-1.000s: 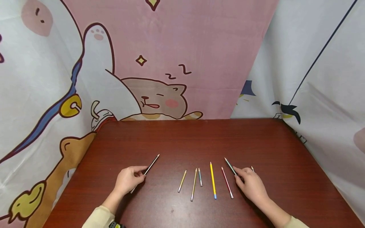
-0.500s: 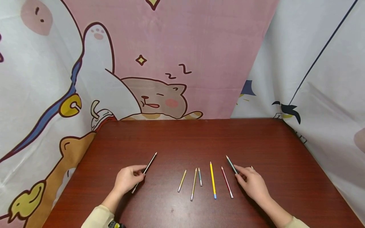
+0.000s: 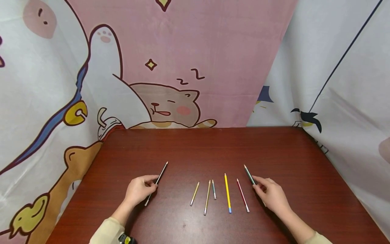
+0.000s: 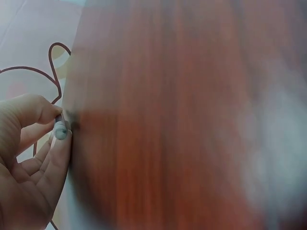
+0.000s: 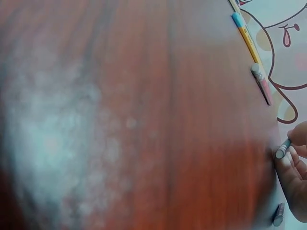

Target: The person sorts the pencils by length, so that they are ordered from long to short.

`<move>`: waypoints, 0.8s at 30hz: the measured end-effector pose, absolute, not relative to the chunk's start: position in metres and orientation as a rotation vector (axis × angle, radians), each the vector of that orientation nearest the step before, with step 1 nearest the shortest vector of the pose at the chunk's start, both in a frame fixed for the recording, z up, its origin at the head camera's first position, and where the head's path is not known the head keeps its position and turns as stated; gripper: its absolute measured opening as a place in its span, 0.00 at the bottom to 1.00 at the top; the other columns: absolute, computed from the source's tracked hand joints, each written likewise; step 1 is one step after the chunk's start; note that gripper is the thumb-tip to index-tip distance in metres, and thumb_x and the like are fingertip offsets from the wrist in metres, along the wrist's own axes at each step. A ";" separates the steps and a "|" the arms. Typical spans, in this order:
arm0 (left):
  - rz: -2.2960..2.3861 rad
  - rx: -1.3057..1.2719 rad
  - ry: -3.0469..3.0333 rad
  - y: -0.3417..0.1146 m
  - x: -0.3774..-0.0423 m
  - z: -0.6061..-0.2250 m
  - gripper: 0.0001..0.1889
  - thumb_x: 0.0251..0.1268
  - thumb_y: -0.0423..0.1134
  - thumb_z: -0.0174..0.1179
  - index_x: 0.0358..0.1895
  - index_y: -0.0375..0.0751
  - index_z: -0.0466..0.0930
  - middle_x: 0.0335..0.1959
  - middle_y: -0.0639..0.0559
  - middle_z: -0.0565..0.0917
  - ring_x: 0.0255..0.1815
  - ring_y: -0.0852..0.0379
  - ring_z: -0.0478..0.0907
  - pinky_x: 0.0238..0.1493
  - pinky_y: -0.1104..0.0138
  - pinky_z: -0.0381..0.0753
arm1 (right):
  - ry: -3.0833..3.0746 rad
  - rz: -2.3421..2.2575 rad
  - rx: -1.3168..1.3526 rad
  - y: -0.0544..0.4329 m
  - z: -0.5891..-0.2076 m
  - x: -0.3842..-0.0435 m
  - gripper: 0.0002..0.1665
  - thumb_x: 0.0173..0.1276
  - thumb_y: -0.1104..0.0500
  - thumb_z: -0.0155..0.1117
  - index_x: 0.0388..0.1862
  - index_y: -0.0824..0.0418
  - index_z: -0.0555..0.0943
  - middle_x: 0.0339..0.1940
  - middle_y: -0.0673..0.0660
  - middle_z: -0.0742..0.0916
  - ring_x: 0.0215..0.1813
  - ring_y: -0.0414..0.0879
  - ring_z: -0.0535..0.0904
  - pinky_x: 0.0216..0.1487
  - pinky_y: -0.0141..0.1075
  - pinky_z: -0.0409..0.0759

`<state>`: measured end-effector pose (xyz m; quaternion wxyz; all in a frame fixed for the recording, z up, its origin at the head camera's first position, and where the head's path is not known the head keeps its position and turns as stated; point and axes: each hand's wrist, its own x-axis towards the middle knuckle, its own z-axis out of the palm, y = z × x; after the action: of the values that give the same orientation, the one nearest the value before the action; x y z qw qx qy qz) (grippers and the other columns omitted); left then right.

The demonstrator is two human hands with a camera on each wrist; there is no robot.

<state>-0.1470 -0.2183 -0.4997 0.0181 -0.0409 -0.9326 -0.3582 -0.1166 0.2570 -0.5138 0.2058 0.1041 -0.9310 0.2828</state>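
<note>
My left hand (image 3: 139, 191) pinches a black pencil (image 3: 163, 173) between thumb and fingers at the left of the table. The pencil leans right, its point facing away from me; its blunt end (image 4: 61, 132) faces the left wrist camera. On the other side, my right hand (image 3: 272, 194) pinches a dark green pencil (image 3: 248, 174), whose tip points away and slightly left. A red pencil (image 3: 242, 195) with a whitish end lies just left of that hand. Beyond the hand, the right wrist view shows another pencil's end (image 5: 278, 214), hidden in the head view.
Between the hands lie a yellow pencil (image 3: 227, 194) with a blue end, a short teal pencil (image 3: 214, 190), a gold-coloured pencil (image 3: 207, 198) and a shorter yellowish one (image 3: 194, 194). The brown table (image 3: 189, 145) meets a cartoon-printed cloth (image 3: 228, 67) at its back edge.
The black pencil has turned a little more upright and shifted slightly. My right hand has moved slightly right with the green pencil, covering a pencil tip that showed behind it.
</note>
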 end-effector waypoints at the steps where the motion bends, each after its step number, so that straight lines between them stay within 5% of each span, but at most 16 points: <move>1: -1.119 -0.131 -2.895 -0.216 -0.148 -0.500 0.16 0.53 0.34 0.68 0.48 0.50 0.89 0.22 0.64 0.80 0.24 0.65 0.76 0.27 0.67 0.70 | -2.592 0.791 0.282 0.257 -0.514 -0.117 0.20 0.54 0.70 0.74 0.47 0.61 0.87 0.25 0.43 0.78 0.26 0.32 0.72 0.25 0.32 0.72; 24: -1.182 -0.219 -2.810 -0.167 -0.183 -0.496 0.16 0.50 0.34 0.67 0.46 0.47 0.89 0.21 0.65 0.80 0.23 0.66 0.73 0.27 0.68 0.70 | -2.583 0.883 0.276 0.242 -0.498 -0.139 0.17 0.58 0.69 0.71 0.47 0.63 0.86 0.25 0.46 0.78 0.27 0.40 0.72 0.28 0.33 0.70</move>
<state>-0.1827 -0.1667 -0.4956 0.0427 -0.0716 -0.9185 -0.3865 -0.1388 0.2416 -0.4980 0.1974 0.0988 -0.9229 0.3155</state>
